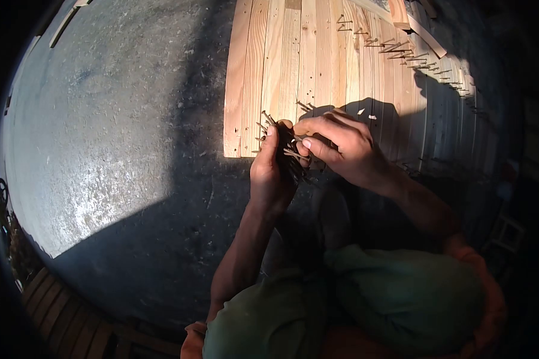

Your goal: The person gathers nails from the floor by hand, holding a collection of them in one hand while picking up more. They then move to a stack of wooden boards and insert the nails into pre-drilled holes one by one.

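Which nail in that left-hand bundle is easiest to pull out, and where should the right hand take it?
Probably one of the nails sticking up above the left hand. Pinch its exposed end just below the tip, coming from above and from the right, where the right hand already is. Those ends fan out free of the fist; lower down the shanks are packed together under the fingers.

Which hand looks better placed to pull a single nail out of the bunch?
Right, probably. The right hand already has fingertips pinched at the bunch of thin rusty metal nails, above the pale wooden plank panel. The left hand is closed around that bunch, so it is occupied.
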